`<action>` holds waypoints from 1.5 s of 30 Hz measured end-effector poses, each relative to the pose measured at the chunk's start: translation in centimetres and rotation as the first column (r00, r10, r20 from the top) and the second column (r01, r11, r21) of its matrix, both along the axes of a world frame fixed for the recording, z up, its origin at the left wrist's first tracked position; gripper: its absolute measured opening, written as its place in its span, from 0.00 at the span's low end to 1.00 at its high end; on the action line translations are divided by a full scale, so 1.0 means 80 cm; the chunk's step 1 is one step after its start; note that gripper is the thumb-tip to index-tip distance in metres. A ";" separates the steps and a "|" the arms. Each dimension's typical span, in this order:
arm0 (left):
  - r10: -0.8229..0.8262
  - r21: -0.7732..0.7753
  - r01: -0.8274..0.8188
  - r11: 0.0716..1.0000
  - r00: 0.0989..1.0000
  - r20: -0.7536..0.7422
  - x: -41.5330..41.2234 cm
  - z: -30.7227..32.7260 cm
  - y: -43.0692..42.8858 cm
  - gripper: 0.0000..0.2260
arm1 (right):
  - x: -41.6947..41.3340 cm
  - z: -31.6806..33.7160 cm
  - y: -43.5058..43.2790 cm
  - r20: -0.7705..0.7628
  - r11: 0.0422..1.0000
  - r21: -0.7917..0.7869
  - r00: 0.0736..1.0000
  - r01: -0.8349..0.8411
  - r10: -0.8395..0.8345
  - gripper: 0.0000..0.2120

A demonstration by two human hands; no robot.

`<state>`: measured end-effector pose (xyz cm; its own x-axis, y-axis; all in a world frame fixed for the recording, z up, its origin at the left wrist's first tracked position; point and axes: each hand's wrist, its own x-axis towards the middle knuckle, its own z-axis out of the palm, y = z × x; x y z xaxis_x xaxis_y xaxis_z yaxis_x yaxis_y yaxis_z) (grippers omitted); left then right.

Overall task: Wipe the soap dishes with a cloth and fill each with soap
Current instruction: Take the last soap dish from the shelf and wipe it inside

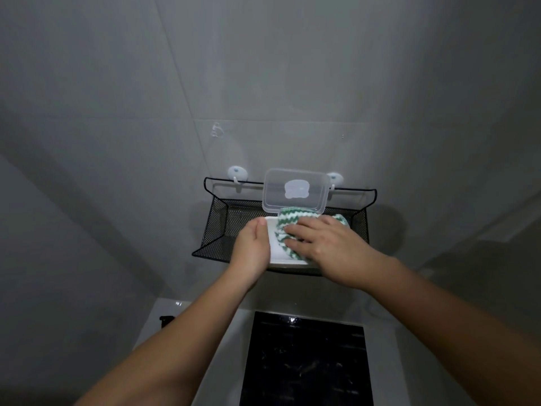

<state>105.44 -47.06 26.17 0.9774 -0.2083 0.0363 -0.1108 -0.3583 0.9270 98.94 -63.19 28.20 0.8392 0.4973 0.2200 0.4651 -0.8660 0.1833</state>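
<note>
Two bare forearms reach up over a glossy black panel (304, 361) set in a white ledge (172, 307). Left hand (251, 247) grips the left side of a white soap dish (273, 250), thumb along the rim. Right hand (328, 247) lies flat, fingers extended and spread, pressing a green-and-white striped cloth (285, 222) into the dish. Dish's clear lid (295, 191) stands open and upright behind the cloth. Dish sits in a black mesh basket (222, 221), hung from two white hooks (237, 172) on a grey tiled wall (292, 83).
</note>
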 end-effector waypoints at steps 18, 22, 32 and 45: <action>0.035 -0.161 -0.048 0.986 0.996 -0.086 -0.001 -0.004 -0.009 0.15 | -0.040 -0.012 0.012 -0.140 0.948 0.181 0.961 0.261 -0.238 0.22; 0.000 -0.227 -0.028 0.974 0.992 -0.123 -0.008 -0.001 -0.017 0.19 | -0.038 -0.020 0.029 -0.069 0.950 0.197 0.970 0.243 -0.234 0.24; -0.030 -0.271 -0.037 0.962 0.971 -0.239 -0.003 0.003 -0.005 0.16 | -0.031 -0.014 -0.012 -0.095 0.967 0.176 0.981 0.183 -0.168 0.23; -0.049 -0.298 -0.039 0.954 0.958 -0.282 0.008 0.012 0.000 0.13 | -0.031 -0.009 -0.023 -0.078 0.856 0.480 0.981 0.192 -0.176 0.22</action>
<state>106.05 -47.10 27.11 0.9548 -0.2359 -0.1809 0.1710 -0.0617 0.9833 96.47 -65.02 27.46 0.9150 0.1707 0.3655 0.2868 -0.9125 -0.2917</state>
